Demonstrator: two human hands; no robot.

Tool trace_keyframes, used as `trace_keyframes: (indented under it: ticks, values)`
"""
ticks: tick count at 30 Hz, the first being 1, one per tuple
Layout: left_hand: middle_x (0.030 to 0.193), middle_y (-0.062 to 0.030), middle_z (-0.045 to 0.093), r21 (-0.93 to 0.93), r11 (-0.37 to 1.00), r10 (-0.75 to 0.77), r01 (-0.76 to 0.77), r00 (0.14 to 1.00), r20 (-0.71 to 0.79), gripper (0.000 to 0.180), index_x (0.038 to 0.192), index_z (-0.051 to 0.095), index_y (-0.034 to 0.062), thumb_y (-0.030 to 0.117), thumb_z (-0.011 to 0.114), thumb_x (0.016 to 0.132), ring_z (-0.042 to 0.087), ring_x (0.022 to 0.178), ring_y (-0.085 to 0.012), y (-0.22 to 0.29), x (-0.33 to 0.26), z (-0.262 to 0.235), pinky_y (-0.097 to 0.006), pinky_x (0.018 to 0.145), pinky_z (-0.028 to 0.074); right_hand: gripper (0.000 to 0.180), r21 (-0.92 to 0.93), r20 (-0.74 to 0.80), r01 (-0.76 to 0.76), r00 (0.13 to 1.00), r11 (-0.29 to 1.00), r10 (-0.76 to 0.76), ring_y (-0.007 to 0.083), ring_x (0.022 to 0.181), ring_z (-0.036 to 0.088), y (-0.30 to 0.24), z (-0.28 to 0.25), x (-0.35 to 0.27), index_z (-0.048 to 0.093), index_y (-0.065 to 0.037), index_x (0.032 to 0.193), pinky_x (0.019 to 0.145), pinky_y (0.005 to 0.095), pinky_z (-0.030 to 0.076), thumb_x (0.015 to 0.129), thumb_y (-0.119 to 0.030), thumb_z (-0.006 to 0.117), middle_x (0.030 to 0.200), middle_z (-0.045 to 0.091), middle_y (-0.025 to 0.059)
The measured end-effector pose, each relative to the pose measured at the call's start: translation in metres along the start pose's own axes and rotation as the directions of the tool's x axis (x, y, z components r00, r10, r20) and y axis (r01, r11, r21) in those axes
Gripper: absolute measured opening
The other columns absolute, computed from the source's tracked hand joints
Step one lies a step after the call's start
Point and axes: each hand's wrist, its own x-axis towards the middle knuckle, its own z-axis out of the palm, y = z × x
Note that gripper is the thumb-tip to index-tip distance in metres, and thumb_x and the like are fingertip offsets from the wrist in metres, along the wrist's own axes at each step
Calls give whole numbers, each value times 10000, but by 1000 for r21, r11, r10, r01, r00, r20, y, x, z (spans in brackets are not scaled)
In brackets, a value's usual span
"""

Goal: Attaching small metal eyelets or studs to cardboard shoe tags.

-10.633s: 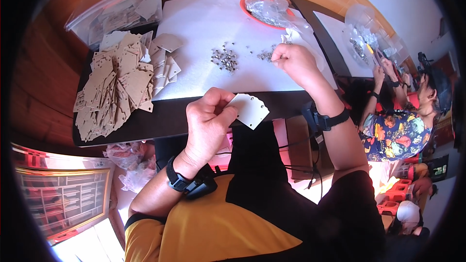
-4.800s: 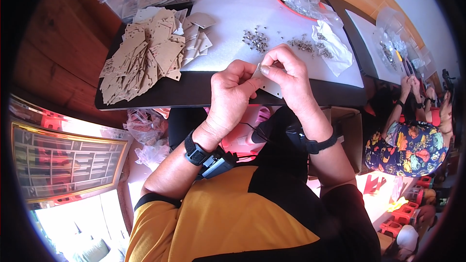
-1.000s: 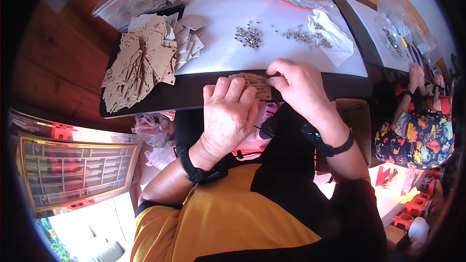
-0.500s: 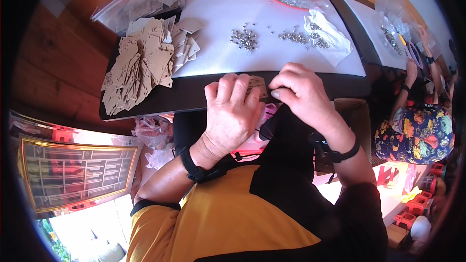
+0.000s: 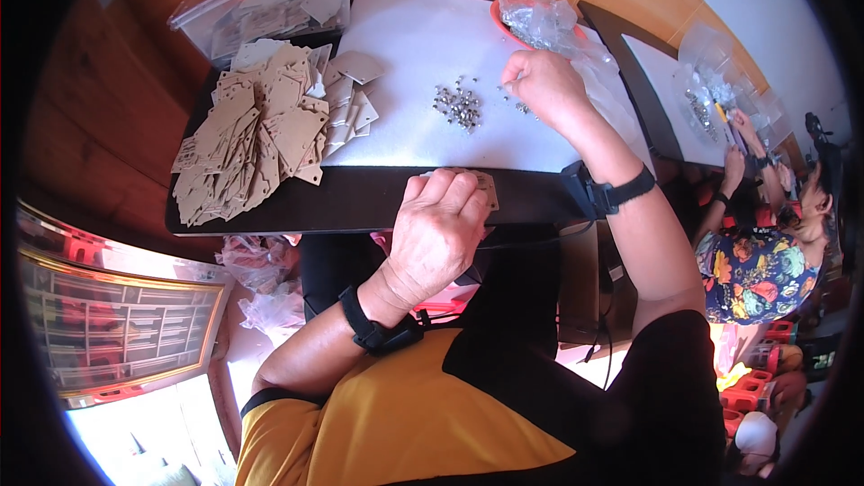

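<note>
Gripping tan cardboard tag [image 5: 484, 187]: left hand [image 5: 436, 234]; right hand [image 5: 543, 85] pinching among small metal rivets [image 5: 458, 105].

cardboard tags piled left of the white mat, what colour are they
Light brown cardboard tags, head view.

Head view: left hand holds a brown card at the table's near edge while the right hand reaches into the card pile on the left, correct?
Not quite. The head view shows the right hand at the small metal parts on the white mat, not the card pile. The left hand does hold the brown card.
</note>
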Motion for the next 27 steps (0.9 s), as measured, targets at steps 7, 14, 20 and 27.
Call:
trace_keyframes:
  ticks: [7, 14, 20, 27]
  values:
    - [1023, -86, 617, 2, 999, -36, 36, 999, -7, 275, 962, 661, 35, 43, 722, 694, 591, 932, -268, -1, -2, 1, -380, 790, 437, 111, -53, 12, -32, 999, 998, 33, 267, 775, 689, 10, 3, 19, 738, -101, 838, 725, 389, 514, 746, -162, 753, 769, 710, 109]
    - [1027, -86, 615, 4, 1000, -26, 26, 1000, -5, 300, 969, 660, 32, 51, 723, 677, 590, 936, -269, -2, -2, 2, -386, 787, 440, 102, -93, 88, -54, 994, 994, 62, 262, 813, 701, 6, 1, 18, 751, -109, 827, 754, 380, 518, 737, -157, 763, 809, 727, 109]
    - [1014, -85, 609, -2, 1000, -31, 31, 999, -24, 319, 980, 658, 35, 43, 709, 665, 581, 917, -273, -3, -4, 5, -389, 786, 442, 105, -137, 139, 21, 990, 990, -2, 317, 918, 693, 8, 9, 13, 761, -153, 847, 801, 434, 516, 799, -177, 671, 902, 736, 106]
    - [1012, -86, 603, 8, 1000, -9, 9, 1000, -6, 300, 969, 649, 38, 44, 704, 674, 575, 930, -275, -2, -4, 4, -391, 787, 438, 113, -125, 83, 176, 983, 976, -166, 317, 925, 683, 23, 15, 9, 751, -132, 848, 829, 448, 493, 792, -133, 654, 888, 728, 113]
